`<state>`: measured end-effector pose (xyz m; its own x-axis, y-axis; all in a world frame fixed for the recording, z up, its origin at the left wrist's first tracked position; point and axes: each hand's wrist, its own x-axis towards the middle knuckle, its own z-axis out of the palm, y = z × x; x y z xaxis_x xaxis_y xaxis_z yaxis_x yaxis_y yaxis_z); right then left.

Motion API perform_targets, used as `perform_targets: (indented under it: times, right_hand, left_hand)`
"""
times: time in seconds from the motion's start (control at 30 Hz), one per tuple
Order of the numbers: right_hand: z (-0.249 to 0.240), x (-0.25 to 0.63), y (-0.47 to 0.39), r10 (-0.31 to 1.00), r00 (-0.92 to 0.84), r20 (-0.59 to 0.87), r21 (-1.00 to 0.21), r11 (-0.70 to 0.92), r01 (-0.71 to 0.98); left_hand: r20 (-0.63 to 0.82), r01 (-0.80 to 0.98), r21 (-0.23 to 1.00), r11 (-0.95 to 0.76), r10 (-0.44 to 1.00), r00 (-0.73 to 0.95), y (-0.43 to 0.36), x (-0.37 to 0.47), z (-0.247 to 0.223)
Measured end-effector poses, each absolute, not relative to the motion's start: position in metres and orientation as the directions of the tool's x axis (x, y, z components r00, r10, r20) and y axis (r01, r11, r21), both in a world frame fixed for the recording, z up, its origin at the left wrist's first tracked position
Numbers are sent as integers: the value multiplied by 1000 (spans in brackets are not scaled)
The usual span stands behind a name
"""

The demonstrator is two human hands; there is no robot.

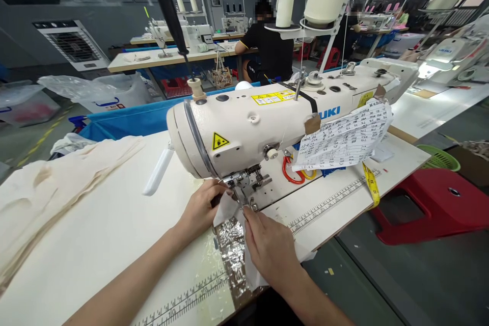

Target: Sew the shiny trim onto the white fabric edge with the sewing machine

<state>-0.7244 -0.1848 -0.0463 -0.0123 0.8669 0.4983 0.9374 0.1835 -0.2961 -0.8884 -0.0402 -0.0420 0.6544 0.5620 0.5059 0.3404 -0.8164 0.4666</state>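
Observation:
A white sewing machine (237, 127) stands across the table in front of me. White fabric (227, 208) lies under its needle area, and a strip of it hangs down toward the table's front edge. On the left of the needle, my left hand (204, 206) is closed on the fabric, its fingertips partly hidden beneath the machine head. My right hand (269, 239) pinches the same fabric just in front of the presser foot. Shiny clear tape (233, 249) covers the tabletop below the fabric.
Cream fabric pieces (57, 183) lie on the left of the table (114, 244). Red-handled scissors (292, 170) rest behind the needle area, near a hanging handwritten sheet (344, 137). A yellow tape measure (370, 186) drapes over the right edge, beside a red stool (431, 204). A person (269, 46) sits ahead.

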Motion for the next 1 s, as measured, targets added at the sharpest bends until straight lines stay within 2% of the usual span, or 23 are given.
perform_targets:
  times: [0.47, 0.83, 1.0]
  right_hand:
    - [-48, -729, -186, 864, -13, 504, -219, 142, 965]
    - [-46, -728, -187, 853, 12, 522, -268, 150, 952]
    - [-46, -728, -187, 874, 9, 486, -284, 147, 948]
  left_hand:
    - [323, 440, 622, -647, 725, 609, -38, -890, -39]
    - [214, 524, 661, -538, 803, 556, -38, -891, -38]
    - [185, 549, 669, -502, 827, 530, -35, -895, -44]
